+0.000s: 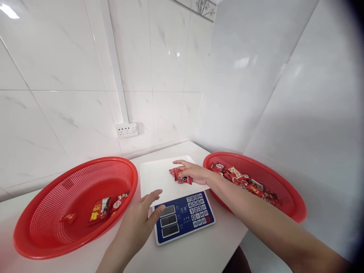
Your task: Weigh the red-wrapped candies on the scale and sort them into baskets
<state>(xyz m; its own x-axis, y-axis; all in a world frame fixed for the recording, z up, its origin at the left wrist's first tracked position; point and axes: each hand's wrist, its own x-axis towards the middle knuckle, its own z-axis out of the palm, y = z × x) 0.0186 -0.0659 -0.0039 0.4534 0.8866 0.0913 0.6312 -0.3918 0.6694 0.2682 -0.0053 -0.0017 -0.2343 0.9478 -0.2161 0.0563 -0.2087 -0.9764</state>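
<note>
A digital scale with a blue keypad panel (pixel 184 217) and a white weighing tray (pixel 156 172) stands on the table. Over the tray, my right hand (pixel 196 172) has its fingers and thumb on a small red snack packet (pixel 182 176), with one finger stretched out beyond it. The fingers partly cover the packet, and whether it rests on the tray is hard to see. My left hand (pixel 142 216) is open and holds nothing. Its fingers are apart in front of the tray's left corner, beside the scale's displays (pixel 170 229).
On the left is a red plastic basket (pixel 36 201) with a few red packets (pixel 104 208) inside. Another red basket (pixel 295 204), at the right behind my forearm, holds several red packets (pixel 241 178). Tiled walls with a socket (pixel 127 130) close off the back.
</note>
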